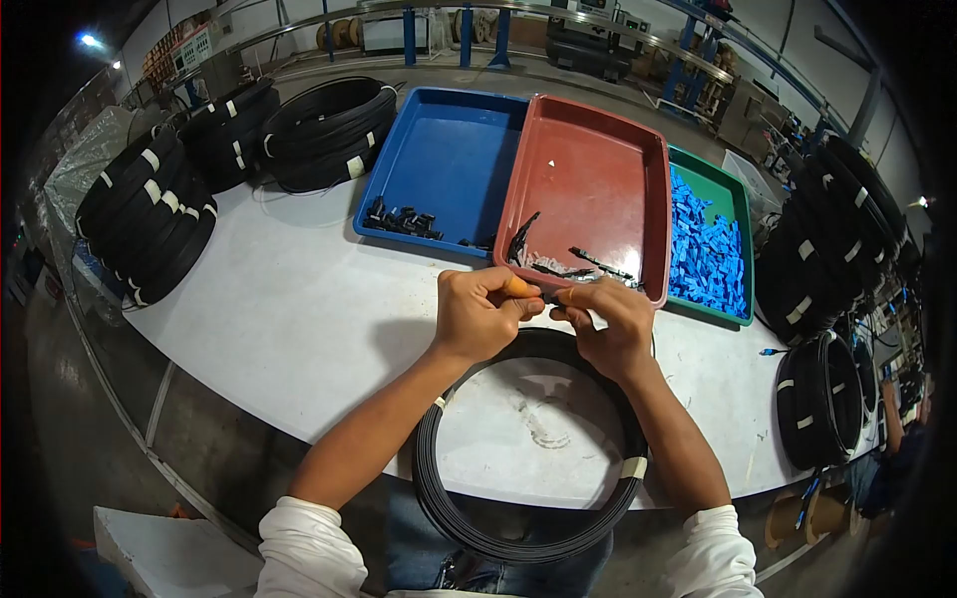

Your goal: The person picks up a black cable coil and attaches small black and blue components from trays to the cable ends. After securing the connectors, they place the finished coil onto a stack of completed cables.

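My left hand [478, 317] and my right hand [610, 327] meet above the near side of the red tray [588, 189]. Between their pinched fingertips is a small black part [549, 296], mostly covered by the fingers, so its exact kind does not show. Orange covers sit on some of my fingers. Below my hands lies a coil of black cable [427, 463], bound with white tape and reaching over the table's front edge toward my lap. Whether the black part joins this cable cannot be seen.
A blue tray [449, 149] holds small black parts. Clear and black pieces lie in the red tray; a green tray [743, 214] holds many blue connectors [703, 249]. Taped cable coils stand at left [150, 219] and right [822, 399] of the white table [289, 289]. Someone's arm shows at far right.
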